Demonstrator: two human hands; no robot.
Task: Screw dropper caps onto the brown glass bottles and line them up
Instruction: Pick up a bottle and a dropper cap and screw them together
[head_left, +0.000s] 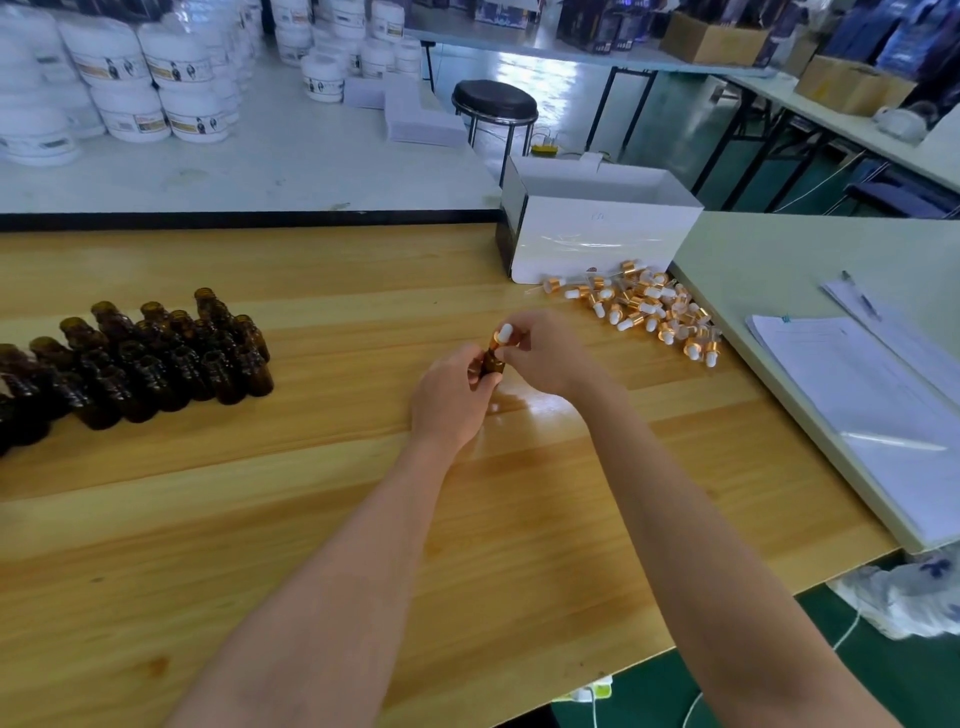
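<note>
My left hand (453, 399) grips a small brown glass bottle (492, 362) above the middle of the wooden table (260, 519). My right hand (545, 356) pinches a dropper cap (503, 333) with a gold collar and white bulb, seated on the bottle's neck. Most of the bottle is hidden by my fingers. Several uncapped brown bottles (140, 358) stand packed together at the left. A loose pile of dropper caps (649, 306) lies at the right, near the table's edge.
A white open box (597, 234) stands behind the cap pile. Papers (872, 395) and a pen (860, 293) lie on the pale table to the right. White tubs (156, 88) are stacked on the far table; a black stool (494, 104) stands beyond.
</note>
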